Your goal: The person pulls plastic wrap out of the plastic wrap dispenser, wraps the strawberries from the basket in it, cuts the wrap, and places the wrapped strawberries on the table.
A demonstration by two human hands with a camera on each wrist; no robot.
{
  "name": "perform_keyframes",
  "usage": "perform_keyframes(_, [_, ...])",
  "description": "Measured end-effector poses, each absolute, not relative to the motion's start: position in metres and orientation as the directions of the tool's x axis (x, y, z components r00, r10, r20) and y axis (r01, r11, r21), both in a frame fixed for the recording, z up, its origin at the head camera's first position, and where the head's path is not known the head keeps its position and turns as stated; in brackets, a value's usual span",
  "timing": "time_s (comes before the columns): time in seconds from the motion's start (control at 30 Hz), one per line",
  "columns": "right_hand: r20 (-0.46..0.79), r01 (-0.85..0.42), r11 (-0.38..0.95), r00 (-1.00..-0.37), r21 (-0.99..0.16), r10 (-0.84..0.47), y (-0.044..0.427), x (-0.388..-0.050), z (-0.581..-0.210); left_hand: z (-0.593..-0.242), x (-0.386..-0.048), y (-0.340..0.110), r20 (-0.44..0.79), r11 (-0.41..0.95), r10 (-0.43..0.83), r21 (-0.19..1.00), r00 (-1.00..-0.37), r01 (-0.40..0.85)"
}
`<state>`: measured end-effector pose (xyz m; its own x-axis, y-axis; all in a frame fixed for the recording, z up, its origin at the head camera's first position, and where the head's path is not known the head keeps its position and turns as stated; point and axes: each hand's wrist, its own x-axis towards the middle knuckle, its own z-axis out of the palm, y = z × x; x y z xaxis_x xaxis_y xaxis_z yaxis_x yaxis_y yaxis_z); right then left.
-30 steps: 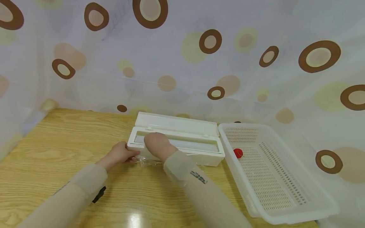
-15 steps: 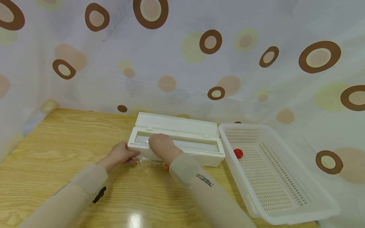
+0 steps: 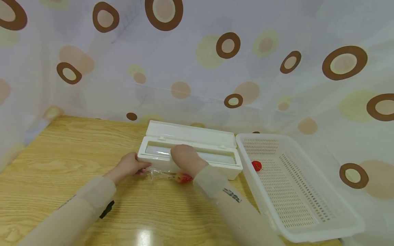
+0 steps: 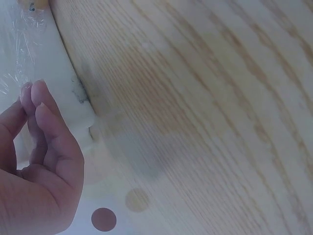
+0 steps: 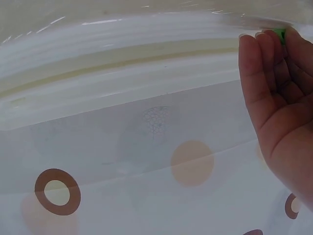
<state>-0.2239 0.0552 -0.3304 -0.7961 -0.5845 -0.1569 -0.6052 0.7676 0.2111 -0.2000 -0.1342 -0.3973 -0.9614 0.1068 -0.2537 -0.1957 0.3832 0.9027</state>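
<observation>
A white cling film dispenser (image 3: 226, 171) stands on the table, its lid (image 3: 191, 133) tipped back and a film roll (image 3: 213, 157) inside. My left hand (image 3: 130, 164) is at the dispenser's front left corner. In the left wrist view its fingertips pinch the clear cling film (image 4: 27, 54). My right hand (image 3: 186, 159) is over the dispenser's front edge. The right wrist view shows its thumb and fingers pinching a small green piece (image 5: 280, 35), mostly hidden. A red and yellow fruit (image 3: 184, 178) lies in front of the dispenser, partly behind the right forearm; its kind is unclear.
A white perforated basket (image 3: 307, 177) stands at the right, close beside the dispenser. A small red item (image 3: 257, 166) lies inside it. Patterned sheeting (image 3: 184, 68) hangs behind the wooden table (image 3: 77, 147).
My right hand has slid rightward along the dispenser's front edge, revealing the red and yellow fruit. My left hand has stayed at the corner.
</observation>
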Motion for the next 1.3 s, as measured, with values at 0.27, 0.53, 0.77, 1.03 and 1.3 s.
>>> perform_keyframes(0.27, [-0.149, -0.623, 0.757, -0.782, 0.195, -0.605, 0.068, -0.224, -0.33, -0.397, -0.199, -0.134, -0.27, 0.379, 0.096, 0.9, -0.958, -0.216])
perform_keyframes(0.53, [-0.147, -0.623, 0.764, -0.782, 0.17, -0.605, 0.079, -0.226, -0.33, -0.399, -0.198, -0.135, -0.271, 0.39, 0.085, 0.895, -0.959, -0.218])
perform_keyframes(0.77, [-0.154, -0.613, 0.77, -0.79, 0.178, -0.593, 0.087, -0.226, -0.328, -0.4, -0.199, -0.135, -0.272, 0.392, 0.078, 0.893, -0.959, -0.222])
perform_keyframes(1.03, [-0.145, -0.613, 0.761, -0.79, 0.212, -0.595, 0.097, -0.225, -0.328, -0.397, -0.199, -0.134, -0.276, 0.408, 0.08, 0.886, -0.958, -0.221])
perform_keyframes(1.3, [-0.159, -0.585, 0.769, -0.811, 0.256, -0.563, 0.101, -0.224, -0.329, -0.397, -0.199, -0.133, -0.28, 0.416, 0.087, 0.882, -0.956, -0.221])
